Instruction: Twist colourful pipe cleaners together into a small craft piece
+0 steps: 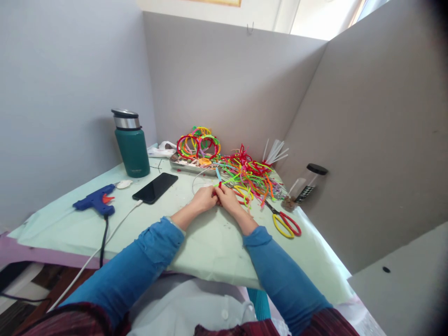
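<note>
My left hand [205, 199] and my right hand [227, 196] meet over the middle of the table, fingers pinched together. Between the fingertips a short red piece of pipe cleaner [220, 185] shows; the rest of what they grip is hidden. A thin white hoop [193, 183] curves up from beside my left hand, with a light blue strip [218, 174] near its far end. Just beyond my right hand lies a tangled heap of coloured pipe cleaners [257, 179]. Scissors [285, 224] with one yellow and one red handle rest to the right.
At left are a blue glue gun [95, 199], a black phone [155, 187] on a white cable and a green bottle [132, 151]. Colourful wrapped hoops [199, 145] sit on a metal tray [175, 163]. A black-lidded clear container [311, 181] stands by the right partition [378, 130].
</note>
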`<action>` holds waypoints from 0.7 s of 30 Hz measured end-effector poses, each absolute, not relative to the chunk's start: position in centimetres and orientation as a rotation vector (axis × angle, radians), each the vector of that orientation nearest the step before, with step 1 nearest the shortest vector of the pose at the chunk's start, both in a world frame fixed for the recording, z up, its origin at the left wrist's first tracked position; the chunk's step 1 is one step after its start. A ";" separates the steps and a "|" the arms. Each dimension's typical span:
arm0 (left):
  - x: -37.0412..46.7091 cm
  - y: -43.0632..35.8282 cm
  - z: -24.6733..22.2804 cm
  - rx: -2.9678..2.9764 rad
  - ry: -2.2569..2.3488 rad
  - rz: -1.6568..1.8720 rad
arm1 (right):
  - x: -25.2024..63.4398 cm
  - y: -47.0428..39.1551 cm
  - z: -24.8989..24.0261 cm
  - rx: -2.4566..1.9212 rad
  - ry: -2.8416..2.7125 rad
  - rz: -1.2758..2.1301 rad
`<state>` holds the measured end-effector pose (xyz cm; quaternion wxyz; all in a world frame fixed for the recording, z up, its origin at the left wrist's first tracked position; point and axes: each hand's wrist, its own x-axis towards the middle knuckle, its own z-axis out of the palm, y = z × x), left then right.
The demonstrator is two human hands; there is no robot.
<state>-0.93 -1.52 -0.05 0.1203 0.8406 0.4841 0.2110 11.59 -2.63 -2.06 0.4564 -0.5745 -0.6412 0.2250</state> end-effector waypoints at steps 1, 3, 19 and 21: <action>-0.9 -1.5 -0.1 2.454 1.415 0.616 | 11.6 -2.6 -2.0 -1.417 -1.580 0.553; -0.9 -1.5 -0.1 2.453 1.416 0.615 | 11.6 -2.7 -2.0 -1.421 -1.583 0.547; -0.9 -1.6 0.1 2.460 1.434 0.606 | 11.6 -2.7 -2.0 -1.450 -1.594 0.534; -0.9 -1.7 0.2 2.465 1.433 0.595 | 11.6 -2.7 -1.9 -1.455 -1.593 0.525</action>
